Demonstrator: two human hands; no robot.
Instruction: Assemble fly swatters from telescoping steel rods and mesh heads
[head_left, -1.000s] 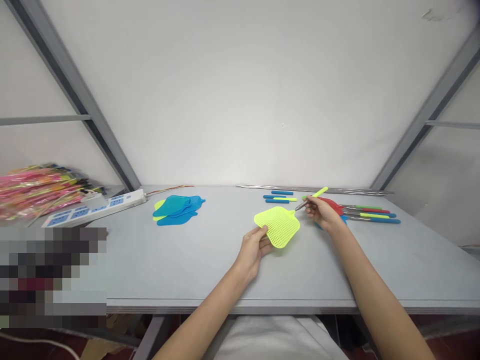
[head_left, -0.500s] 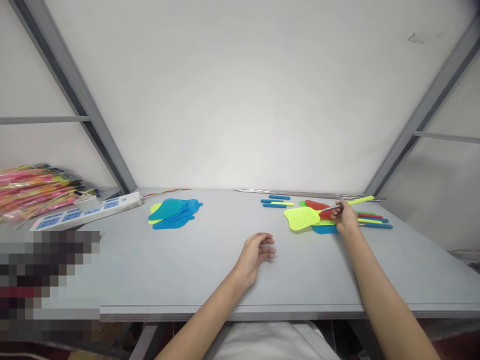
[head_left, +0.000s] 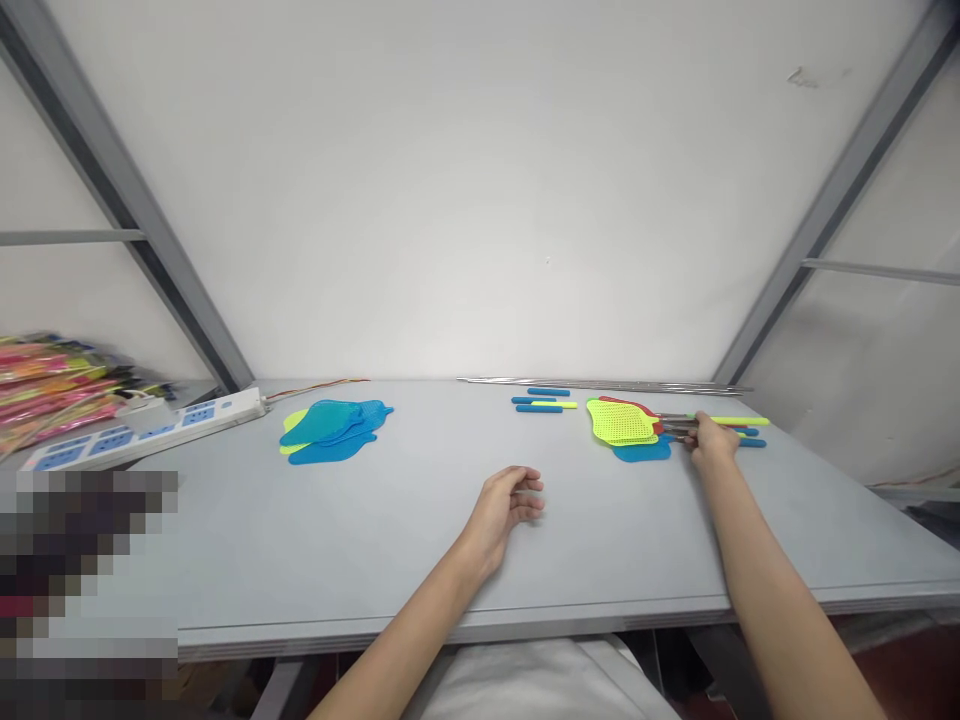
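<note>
At the right of the grey table, my right hand (head_left: 712, 441) is closed round the metal shaft of a yellow fly swatter (head_left: 621, 422). This swatter lies over a pile of others: a red swatter head (head_left: 651, 411) peeks out behind it and a blue swatter head (head_left: 643, 453) below it. Part of the pile's shafts and handles is hidden by my fingers. My left hand (head_left: 501, 512) rests near the table's middle, fingers loosely curved and apart, holding nothing. Loose blue swatter heads (head_left: 330, 450) overlap a yellow head (head_left: 294, 418) on the left.
Several blue handles (head_left: 549, 391) and a yellow handle (head_left: 568, 405) lie at the back. Thin metal rods (head_left: 600, 384) run along the wall. A white power strip (head_left: 232, 405) and plastic-wrapped colourful bundles (head_left: 52, 385) sit at the left. Grey frame posts (head_left: 810, 215) slope at the side.
My right hand has lowered the yellow fly swatter onto the pile, moving right and aligning it with the others. My left hand stays nearly still. The whole view has shifted slightly.
</note>
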